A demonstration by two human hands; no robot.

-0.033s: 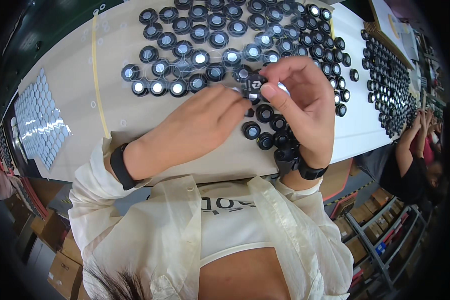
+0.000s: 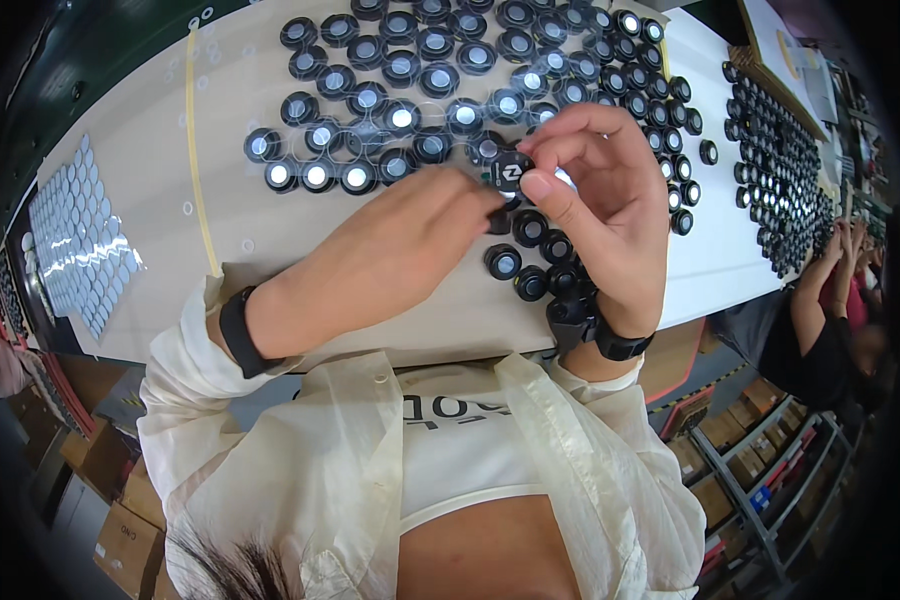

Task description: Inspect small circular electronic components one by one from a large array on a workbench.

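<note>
My right hand point(image 2: 610, 195) pinches a small round black piece point(image 2: 511, 172) with a white mark on its face, between thumb and forefinger. Against the left side of that piece are the curled fingers of my left hand point(image 2: 400, 240); whether they grip it or something tiny is hidden. Just below the fingertips lie several loose black round parts point(image 2: 503, 262) with pale centres. Beyond both hands, many similar black round parts point(image 2: 400, 118) with bright discs in their middles cover the table, and faint clear outlines show among them.
A sheet of silvery round stickers point(image 2: 85, 235) lies at the table's left, beyond a yellow tape line point(image 2: 196, 150). More black parts point(image 2: 780, 150) stand in rows at far right, near another person's arm point(image 2: 815, 290). Cardboard boxes point(image 2: 130, 540) and a metal rack point(image 2: 740, 500) stand below.
The held round piece has tilted so its marked face shows more fully. My left fingers have shifted slightly against it. The right hand has barely moved.
</note>
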